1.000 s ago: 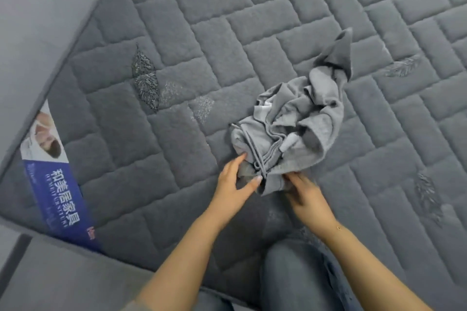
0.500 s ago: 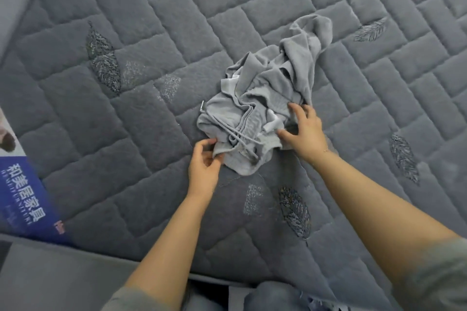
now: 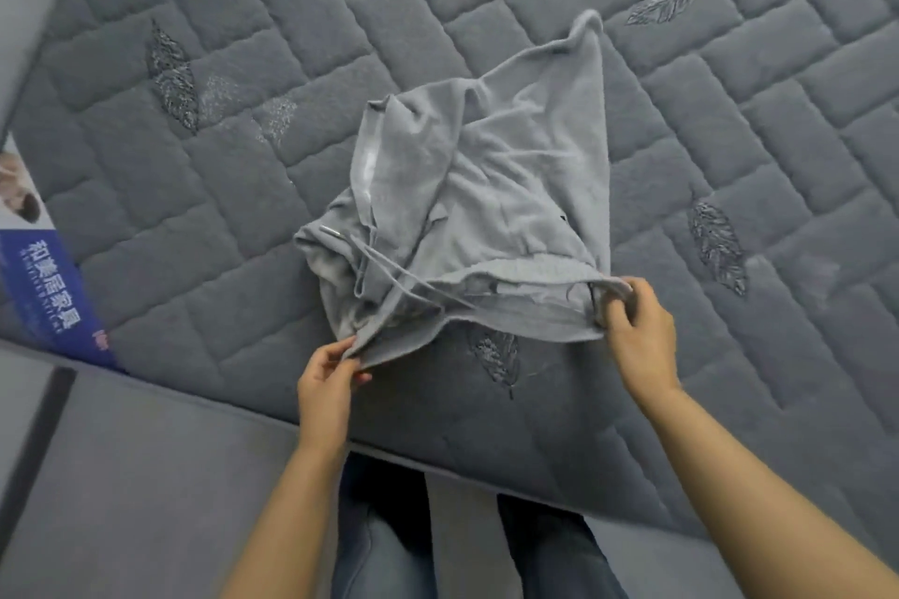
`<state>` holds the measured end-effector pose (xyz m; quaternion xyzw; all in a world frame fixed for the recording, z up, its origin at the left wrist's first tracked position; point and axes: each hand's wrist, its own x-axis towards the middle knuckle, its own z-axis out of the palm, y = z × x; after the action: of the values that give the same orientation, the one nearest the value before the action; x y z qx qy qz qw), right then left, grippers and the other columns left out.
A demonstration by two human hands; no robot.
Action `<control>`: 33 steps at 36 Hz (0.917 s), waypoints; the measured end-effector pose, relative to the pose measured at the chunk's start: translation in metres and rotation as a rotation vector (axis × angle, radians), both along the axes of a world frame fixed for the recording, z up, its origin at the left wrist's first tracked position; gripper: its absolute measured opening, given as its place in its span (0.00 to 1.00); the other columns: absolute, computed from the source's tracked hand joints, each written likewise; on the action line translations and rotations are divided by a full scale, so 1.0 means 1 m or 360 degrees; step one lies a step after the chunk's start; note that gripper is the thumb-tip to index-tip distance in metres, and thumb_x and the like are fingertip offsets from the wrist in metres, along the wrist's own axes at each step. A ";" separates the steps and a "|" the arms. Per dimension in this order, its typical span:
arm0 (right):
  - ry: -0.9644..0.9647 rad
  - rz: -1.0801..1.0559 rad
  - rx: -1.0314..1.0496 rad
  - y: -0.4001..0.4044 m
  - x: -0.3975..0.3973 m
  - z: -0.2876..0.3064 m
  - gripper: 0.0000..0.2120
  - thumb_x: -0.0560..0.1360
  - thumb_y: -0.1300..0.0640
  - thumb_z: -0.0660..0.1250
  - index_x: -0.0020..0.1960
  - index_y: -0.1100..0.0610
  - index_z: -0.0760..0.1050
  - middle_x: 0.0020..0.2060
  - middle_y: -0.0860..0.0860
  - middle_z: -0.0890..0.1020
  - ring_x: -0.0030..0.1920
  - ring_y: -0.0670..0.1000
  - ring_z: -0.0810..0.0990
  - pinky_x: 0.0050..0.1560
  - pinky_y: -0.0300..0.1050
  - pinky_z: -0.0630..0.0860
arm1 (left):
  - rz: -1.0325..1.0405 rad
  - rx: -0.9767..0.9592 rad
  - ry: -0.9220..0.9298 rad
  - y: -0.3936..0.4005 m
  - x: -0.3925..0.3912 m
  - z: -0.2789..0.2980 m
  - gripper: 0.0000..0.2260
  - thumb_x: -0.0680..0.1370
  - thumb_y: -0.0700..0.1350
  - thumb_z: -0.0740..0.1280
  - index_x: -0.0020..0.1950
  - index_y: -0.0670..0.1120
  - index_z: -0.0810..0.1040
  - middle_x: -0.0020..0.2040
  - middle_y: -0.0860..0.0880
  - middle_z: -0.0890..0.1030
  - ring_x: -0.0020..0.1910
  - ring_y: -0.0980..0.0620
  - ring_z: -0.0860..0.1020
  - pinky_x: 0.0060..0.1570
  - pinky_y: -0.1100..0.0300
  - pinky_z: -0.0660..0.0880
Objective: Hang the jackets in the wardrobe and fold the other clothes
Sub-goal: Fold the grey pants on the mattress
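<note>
A light grey pair of drawstring shorts (image 3: 491,190) lies partly spread on the dark grey quilted mattress (image 3: 729,122), waistband toward me, cords trailing across the front. My left hand (image 3: 327,379) pinches the near left corner of the waistband. My right hand (image 3: 637,326) grips the right end of the waistband, fingers curled round the fabric. The band is stretched between both hands. The far part of the shorts is still creased and bunched.
The mattress edge (image 3: 438,443) runs just in front of my legs. A blue and white label (image 3: 44,287) sits at the mattress's left corner. Grey floor (image 3: 121,501) lies below the edge. A pale wall shows at the upper left.
The crumpled bundle has been pulled open and flatter. My hands moved apart along the waistband, the right one going from the top of the pile to the right end.
</note>
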<state>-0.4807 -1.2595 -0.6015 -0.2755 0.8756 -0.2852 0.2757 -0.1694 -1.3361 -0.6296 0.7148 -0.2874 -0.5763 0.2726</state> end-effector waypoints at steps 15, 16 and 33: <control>-0.0404 -0.0089 0.0194 0.177 -0.070 -0.023 0.07 0.81 0.63 0.60 0.56 0.55 0.72 0.54 0.54 0.77 0.52 0.57 0.77 0.50 0.54 0.76 | -0.0713 -0.0571 -0.1057 0.126 -0.089 0.028 0.23 0.65 0.33 0.77 0.59 0.38 0.76 0.59 0.38 0.71 0.59 0.36 0.72 0.62 0.43 0.69; -0.0503 -0.0143 0.0180 0.176 -0.068 -0.027 0.07 0.81 0.62 0.61 0.57 0.55 0.71 0.54 0.55 0.77 0.52 0.56 0.77 0.51 0.55 0.77 | -0.0714 -0.0575 -0.1120 0.118 -0.094 0.027 0.29 0.65 0.37 0.79 0.63 0.38 0.74 0.63 0.37 0.70 0.62 0.35 0.70 0.63 0.43 0.67; -0.1118 -0.1356 -0.0194 0.147 -0.036 -0.042 0.07 0.82 0.63 0.60 0.58 0.55 0.69 0.53 0.53 0.76 0.44 0.48 0.76 0.42 0.44 0.77 | -0.1030 -0.0111 -0.0732 -0.051 -0.053 0.052 0.06 0.72 0.43 0.76 0.46 0.44 0.82 0.36 0.47 0.78 0.32 0.57 0.74 0.35 0.65 0.71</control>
<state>-0.5162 -1.1123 -0.6434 0.1992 0.7471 -0.4962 0.3949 -0.2220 -1.3872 -0.5777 0.6880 -0.5707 -0.4473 0.0296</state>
